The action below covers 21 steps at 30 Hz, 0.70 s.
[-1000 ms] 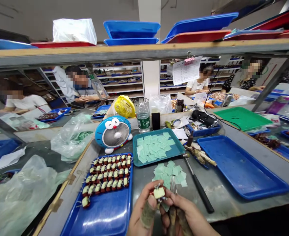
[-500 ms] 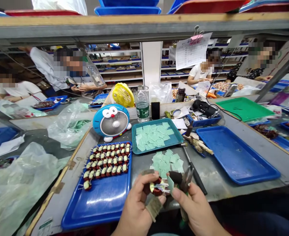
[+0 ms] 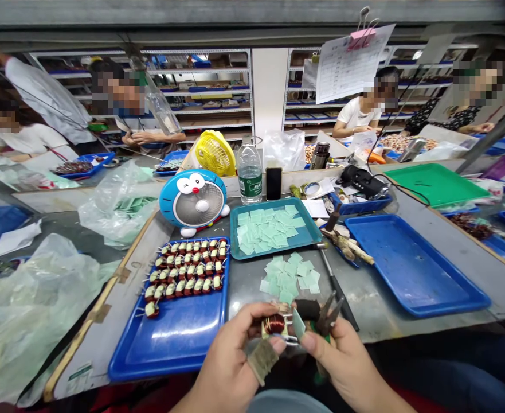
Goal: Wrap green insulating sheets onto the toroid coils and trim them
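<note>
My left hand (image 3: 230,355), thumb wrapped in tape, pinches a small copper-wound coil (image 3: 273,325) just above the table's near edge. My right hand (image 3: 342,361) holds a small green paper square (image 3: 298,324) against the coil's side, with pliers (image 3: 327,314) tucked in the same grip, jaws pointing up. Loose green squares (image 3: 289,277) lie on the table just beyond my hands. A blue tray (image 3: 179,344) to the left carries rows of finished coils (image 3: 186,275).
A teal tray (image 3: 304,235) holds more green squares, and a bare blue tray (image 3: 411,269) sits at the right. A cartoon desk fan (image 3: 192,201), water bottle (image 3: 249,175) and black-handled tool (image 3: 337,289) stand nearby. Plastic bags lie left. Other people work behind the bench.
My hands turned the coil from end-up to sideways and brought the green square to its side. The camera tilted downward, so the upper shelf has left the view.
</note>
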Each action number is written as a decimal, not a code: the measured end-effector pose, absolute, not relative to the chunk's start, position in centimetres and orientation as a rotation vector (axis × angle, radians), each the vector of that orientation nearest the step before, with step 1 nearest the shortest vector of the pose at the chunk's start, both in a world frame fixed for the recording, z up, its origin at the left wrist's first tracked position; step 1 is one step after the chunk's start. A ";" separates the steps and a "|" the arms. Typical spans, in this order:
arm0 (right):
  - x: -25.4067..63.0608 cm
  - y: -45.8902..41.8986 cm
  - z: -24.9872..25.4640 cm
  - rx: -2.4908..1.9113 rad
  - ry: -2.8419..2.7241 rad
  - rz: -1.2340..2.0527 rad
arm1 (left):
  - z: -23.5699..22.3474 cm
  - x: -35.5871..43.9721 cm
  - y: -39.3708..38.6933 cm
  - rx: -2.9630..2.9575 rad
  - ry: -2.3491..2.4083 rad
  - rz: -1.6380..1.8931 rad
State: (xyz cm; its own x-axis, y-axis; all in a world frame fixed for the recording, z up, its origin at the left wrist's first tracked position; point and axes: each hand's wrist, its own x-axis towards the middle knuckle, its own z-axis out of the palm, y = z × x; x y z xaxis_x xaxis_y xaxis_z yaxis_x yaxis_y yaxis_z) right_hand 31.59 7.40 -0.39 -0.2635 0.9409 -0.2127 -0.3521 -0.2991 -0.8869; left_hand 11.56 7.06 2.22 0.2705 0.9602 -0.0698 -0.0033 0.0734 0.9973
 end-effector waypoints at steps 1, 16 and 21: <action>31.6 7.4 -0.3 -0.967 -0.911 1.736 | 2.3 11.5 7.1 1.270 1.035 0.959; 31.8 7.0 -1.9 -1.021 -0.952 1.652 | 1.8 12.6 6.8 1.056 0.987 1.071; 31.8 7.2 -2.0 -1.054 -0.954 1.631 | 1.7 12.9 6.8 0.992 0.979 1.118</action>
